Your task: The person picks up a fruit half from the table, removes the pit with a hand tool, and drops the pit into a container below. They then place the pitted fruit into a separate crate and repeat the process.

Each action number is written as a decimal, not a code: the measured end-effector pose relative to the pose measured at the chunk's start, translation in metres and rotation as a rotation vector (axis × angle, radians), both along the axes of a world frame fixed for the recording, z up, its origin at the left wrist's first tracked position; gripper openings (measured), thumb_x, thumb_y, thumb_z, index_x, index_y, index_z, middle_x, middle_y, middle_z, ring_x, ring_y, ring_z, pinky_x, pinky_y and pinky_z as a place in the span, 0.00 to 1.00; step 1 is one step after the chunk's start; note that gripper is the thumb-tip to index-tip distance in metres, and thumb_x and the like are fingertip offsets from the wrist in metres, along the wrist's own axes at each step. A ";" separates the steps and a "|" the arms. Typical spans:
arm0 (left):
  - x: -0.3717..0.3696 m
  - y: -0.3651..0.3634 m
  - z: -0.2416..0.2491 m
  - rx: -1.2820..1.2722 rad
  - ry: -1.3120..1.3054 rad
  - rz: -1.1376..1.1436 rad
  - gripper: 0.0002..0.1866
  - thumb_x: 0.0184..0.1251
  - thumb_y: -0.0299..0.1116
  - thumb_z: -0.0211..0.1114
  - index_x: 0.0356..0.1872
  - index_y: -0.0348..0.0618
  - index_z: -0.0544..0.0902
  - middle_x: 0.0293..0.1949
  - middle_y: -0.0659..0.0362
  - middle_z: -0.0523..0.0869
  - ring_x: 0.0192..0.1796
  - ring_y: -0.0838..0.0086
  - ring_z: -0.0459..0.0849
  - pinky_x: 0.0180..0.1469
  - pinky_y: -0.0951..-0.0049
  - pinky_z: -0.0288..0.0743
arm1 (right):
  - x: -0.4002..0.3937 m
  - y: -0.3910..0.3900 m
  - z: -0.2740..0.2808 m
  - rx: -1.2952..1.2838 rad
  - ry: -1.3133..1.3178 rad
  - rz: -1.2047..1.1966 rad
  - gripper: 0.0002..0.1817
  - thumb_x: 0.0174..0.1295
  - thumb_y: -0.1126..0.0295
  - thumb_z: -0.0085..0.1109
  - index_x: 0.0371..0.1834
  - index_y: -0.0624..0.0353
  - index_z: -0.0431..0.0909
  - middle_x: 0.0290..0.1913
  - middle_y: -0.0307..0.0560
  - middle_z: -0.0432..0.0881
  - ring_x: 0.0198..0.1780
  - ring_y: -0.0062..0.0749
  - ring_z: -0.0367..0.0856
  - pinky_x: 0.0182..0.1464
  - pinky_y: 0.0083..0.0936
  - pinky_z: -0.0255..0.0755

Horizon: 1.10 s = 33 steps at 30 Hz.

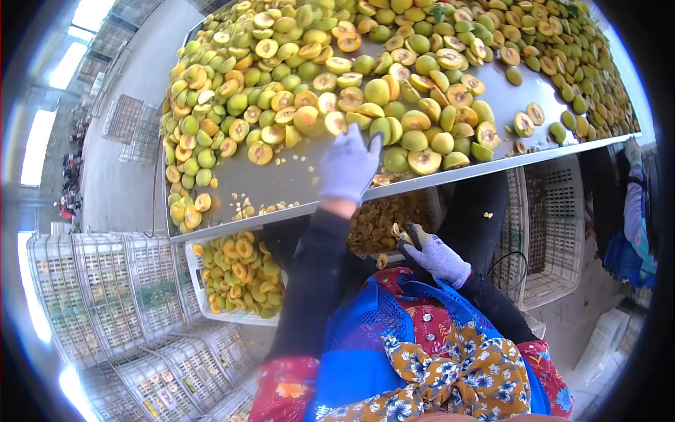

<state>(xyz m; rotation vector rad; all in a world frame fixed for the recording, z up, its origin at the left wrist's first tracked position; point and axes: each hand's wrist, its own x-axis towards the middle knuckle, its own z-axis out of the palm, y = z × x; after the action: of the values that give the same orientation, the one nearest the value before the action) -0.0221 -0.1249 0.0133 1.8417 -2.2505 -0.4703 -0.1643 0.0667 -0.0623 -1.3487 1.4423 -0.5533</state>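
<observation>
Halved green-yellow fruits [260, 153] cover much of a metal table [309, 162]. Over the table's near edge, my left hand [348, 163], in a pale purple glove with dark fingertips, reaches to the fruit pile, fingers apart and touching or just beside some halves; nothing is seen held. Lower right, my right hand [436, 257], gloved alike, is closed round a small piece of fruit [399, 231] at its fingertips. Beneath that hand and the table edge sits a container of brownish fruit pieces or pits [390, 214].
A white crate of fruit halves [242, 274] stands below the table at left. An empty-looking crate [555, 232] is at right. Stacked crates [105, 281] fill the lower left. Another person's gloved hand [633, 151] rests by the table's right corner.
</observation>
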 end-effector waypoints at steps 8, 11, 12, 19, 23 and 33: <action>0.004 -0.042 -0.046 0.606 0.763 -0.058 0.31 0.67 0.46 0.65 0.61 0.31 0.69 0.43 0.46 0.84 0.43 0.62 0.85 0.40 0.67 0.80 | -0.018 0.009 0.022 0.320 -0.580 -0.174 0.25 0.71 0.65 0.54 0.70 0.60 0.66 0.47 0.64 0.83 0.50 0.55 0.83 0.48 0.40 0.75; 0.028 0.005 -0.023 0.931 1.289 -0.022 0.27 0.69 0.39 0.58 0.66 0.38 0.68 0.40 0.53 0.82 0.33 0.71 0.83 0.24 0.77 0.75 | -0.027 -0.002 0.015 0.046 0.030 0.223 0.30 0.72 0.64 0.53 0.74 0.61 0.59 0.50 0.66 0.82 0.50 0.51 0.84 0.52 0.37 0.74; 0.036 0.019 -0.034 0.931 1.462 -0.070 0.27 0.69 0.35 0.54 0.69 0.41 0.66 0.43 0.52 0.82 0.34 0.69 0.84 0.26 0.74 0.78 | -0.030 -0.002 0.005 -0.107 -0.169 0.220 0.31 0.73 0.65 0.52 0.76 0.61 0.57 0.54 0.68 0.80 0.54 0.54 0.82 0.56 0.38 0.73; 0.052 0.083 -0.050 0.750 1.562 0.138 0.21 0.82 0.47 0.46 0.62 0.41 0.68 0.54 0.49 0.80 0.50 0.63 0.86 0.42 0.64 0.87 | -0.017 -0.011 0.053 -0.184 -0.031 0.002 0.18 0.73 0.63 0.53 0.59 0.61 0.69 0.41 0.66 0.82 0.44 0.60 0.82 0.46 0.49 0.73; 0.045 0.106 -0.033 0.644 1.361 0.004 0.18 0.83 0.43 0.47 0.60 0.39 0.68 0.50 0.54 0.83 0.52 0.67 0.84 0.54 0.68 0.81 | 0.000 -0.012 0.064 -0.205 0.093 -0.033 0.11 0.71 0.67 0.54 0.46 0.64 0.70 0.32 0.64 0.81 0.37 0.63 0.81 0.36 0.50 0.72; 0.038 0.132 -0.038 0.301 1.079 0.083 0.24 0.83 0.49 0.45 0.51 0.36 0.78 0.43 0.55 0.84 0.42 0.73 0.83 0.46 0.72 0.78 | 0.027 0.000 0.057 -0.388 0.111 0.115 0.12 0.73 0.66 0.50 0.46 0.66 0.71 0.33 0.68 0.77 0.32 0.61 0.80 0.32 0.50 0.72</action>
<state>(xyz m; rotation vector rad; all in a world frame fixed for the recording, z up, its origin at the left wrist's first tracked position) 0.0156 0.0072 -0.0248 1.2445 -1.3890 -1.4174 -0.1378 0.0669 -0.0053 -1.7800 1.3797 -0.7179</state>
